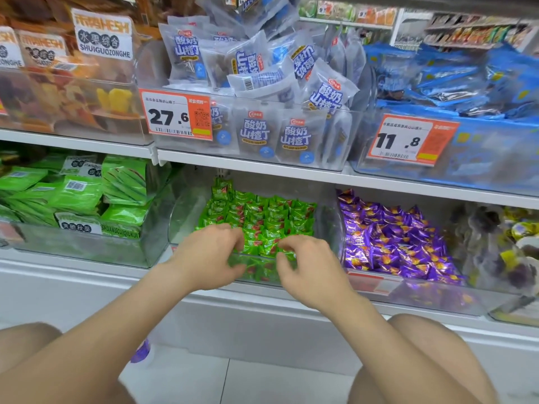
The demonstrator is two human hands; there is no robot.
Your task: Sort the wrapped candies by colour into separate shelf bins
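Green wrapped candies [259,220] with red marks fill a clear plastic bin [186,214] on the lower shelf, stacked in rough rows from the back wall to the front rim. Both bare forearms reach up and forward from the bottom of the view and meet at this bin's front edge, with the wrists nearly level.

The left hand [210,255] is knuckles-up over the bin's front left corner. Its fingers are bent down onto the nearest candies and the thumb is tucked below, against the front wall. The right hand [306,263] mirrors it at the front right. Its fingers curl inward toward the left hand and the thumb is close under them. The fingertips of both hands sit among the green wrappers at the rim. The blur hides whether either hand actually pinches a candy, so I cannot tell.

Just right of the green bin, a matching bin holds purple candies [393,243] with orange marks. Just left of it, another clear bin holds flat green packets [75,196]. On the shelf above stand pale packets with blue lettering [294,138] behind an orange price tag [176,115]. Below the bin, near the left forearm, a small blurred purple object [141,351] lies on the tiled floor. Two bare knees frame the lower corners.
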